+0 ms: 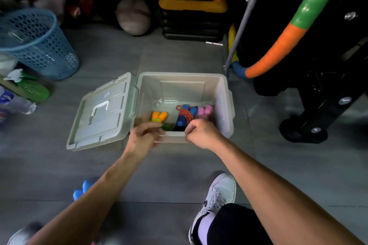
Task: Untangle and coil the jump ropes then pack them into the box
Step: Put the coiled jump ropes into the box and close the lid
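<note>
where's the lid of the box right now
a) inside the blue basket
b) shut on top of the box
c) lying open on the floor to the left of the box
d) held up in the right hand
c: the lid lies flat on the floor, against the left side of the open box, with the jump ropes showing inside.

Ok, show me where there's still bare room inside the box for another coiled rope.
The back half of the box shows bare floor, from the far wall down to the handles. The near half is crowded: orange handles, the blue-handled rope with red cord, pink handles, and left hand and right hand at the front rim.
</note>
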